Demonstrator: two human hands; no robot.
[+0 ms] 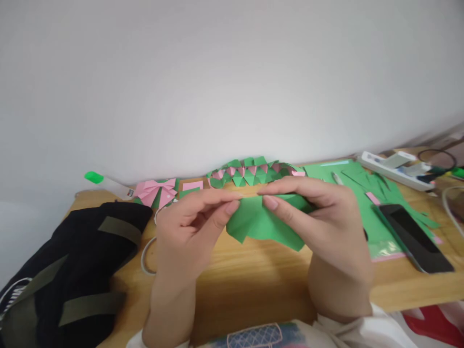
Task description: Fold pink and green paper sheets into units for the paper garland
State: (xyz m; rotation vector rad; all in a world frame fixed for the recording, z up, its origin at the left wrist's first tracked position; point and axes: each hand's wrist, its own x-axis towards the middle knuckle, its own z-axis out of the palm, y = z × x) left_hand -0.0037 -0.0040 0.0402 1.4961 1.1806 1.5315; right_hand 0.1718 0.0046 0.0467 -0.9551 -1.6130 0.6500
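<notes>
A piece of green folded paper (pixel 266 222) is held up above the wooden table, creased, with its lower edge uneven. My left hand (pixel 192 227) pinches its upper left corner between thumb and forefinger. On the other side, my right hand (pixel 315 217) grips the upper edge, thumb in front and the other fingers behind. Behind the hands, against the wall, lies a folded green and pink paper chain (pixel 246 170). Left of it sits a pink paper bow (pixel 157 191) on green paper.
The wooden table (pixel 232 275) carries a dark bag (pixel 97 261) at left and a glue stick or marker with a green cap (pixel 94 177). At right are green paper sheets (pixel 373 222), a phone (pixel 413 237) and a white power strip (pixel 398 169) with cables.
</notes>
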